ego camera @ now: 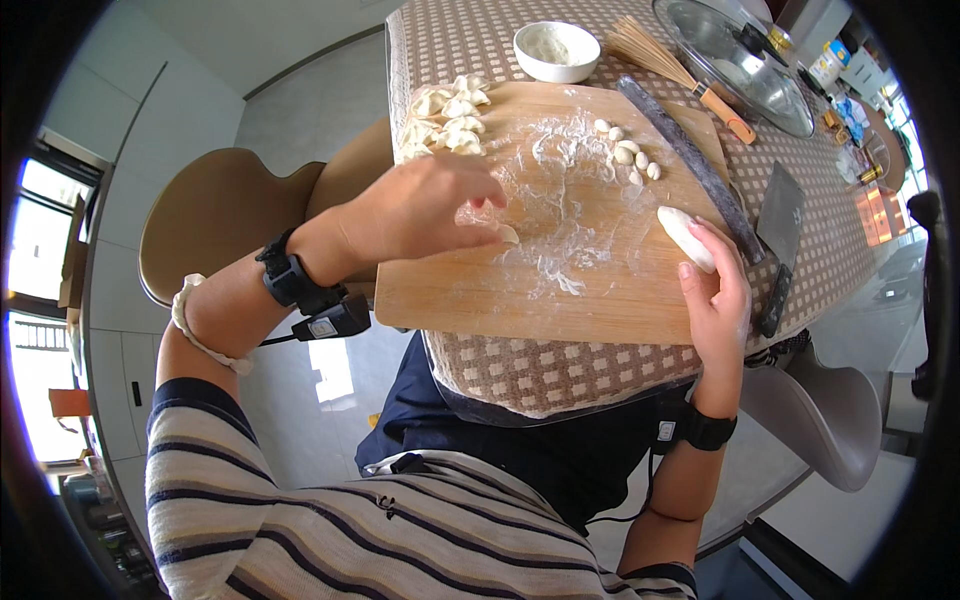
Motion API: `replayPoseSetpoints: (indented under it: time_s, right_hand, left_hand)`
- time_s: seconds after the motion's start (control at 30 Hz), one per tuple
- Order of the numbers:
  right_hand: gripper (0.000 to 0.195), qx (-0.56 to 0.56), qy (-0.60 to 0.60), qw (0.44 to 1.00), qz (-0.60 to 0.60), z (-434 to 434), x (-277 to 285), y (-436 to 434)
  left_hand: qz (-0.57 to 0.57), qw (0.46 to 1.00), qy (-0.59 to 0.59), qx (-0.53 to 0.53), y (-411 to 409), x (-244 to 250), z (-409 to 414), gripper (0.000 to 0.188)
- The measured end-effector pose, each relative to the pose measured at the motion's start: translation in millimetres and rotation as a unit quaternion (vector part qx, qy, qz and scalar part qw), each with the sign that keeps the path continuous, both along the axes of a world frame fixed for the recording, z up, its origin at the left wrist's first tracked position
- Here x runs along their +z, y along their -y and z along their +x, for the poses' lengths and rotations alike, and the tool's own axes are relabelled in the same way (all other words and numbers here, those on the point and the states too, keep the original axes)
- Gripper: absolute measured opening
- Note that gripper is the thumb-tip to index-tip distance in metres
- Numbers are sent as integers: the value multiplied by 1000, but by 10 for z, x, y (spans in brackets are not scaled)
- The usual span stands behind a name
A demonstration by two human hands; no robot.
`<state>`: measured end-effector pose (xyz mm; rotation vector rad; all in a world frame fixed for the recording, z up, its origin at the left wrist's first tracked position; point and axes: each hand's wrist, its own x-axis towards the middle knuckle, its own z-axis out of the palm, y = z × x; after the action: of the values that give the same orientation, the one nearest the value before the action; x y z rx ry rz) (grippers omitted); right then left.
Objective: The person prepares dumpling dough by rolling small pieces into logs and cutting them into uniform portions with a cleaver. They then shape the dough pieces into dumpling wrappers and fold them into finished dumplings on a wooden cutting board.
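My left hand (435,206) is above the left part of a floured wooden board (450,300), a small pale dough piece (508,234) at its thumb tip; whether it grips that piece is unclear. Several folded dumplings (446,112) lie just beyond it at the board's far left corner. At the board's right side, my right hand (716,289) has its fingers around a short white dough roll (686,236). Small dough lumps (626,154) sit in a loose group on the right half of the board. A dark rolling pin (690,169) lies slanted along the board's right edge.
Beyond the board stands a white bowl (556,52) with flour-like contents. A bamboo whisk (675,67) and a glass-lidded pan (739,64) are at the far right. Right of the board, a cleaver (780,217) lies on the checked tablecloth (525,371). Chairs flank the table.
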<state>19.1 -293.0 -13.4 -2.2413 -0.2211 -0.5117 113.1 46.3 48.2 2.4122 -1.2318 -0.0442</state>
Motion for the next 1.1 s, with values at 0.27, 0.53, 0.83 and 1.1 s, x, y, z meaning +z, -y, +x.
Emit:
replayPoseSetpoints:
  time_s: [0.27, 0.53, 0.83, 1.1]
  right_hand:
    - [37, 1, 8, 1000, -16, -2, -1, 11]
    - [38, -1, 15, 1000, -14, -4, -11, -1]
    - [37, -1, 9, 1000, -13, -11, 10, -12]
    - [40, -2, -6, 1000, 13, 6, -28, 27]
  left_hand:
    - [17, 999, -34, -5, -82, -58, -123, 11]
    - [45, 994, -25, 100, -265, -6, -60, 13]
    - [39, 985, 51, 162, -305, -173, 126, 14]
    - [16, 983, 39, 181, -304, -159, 65, 15]
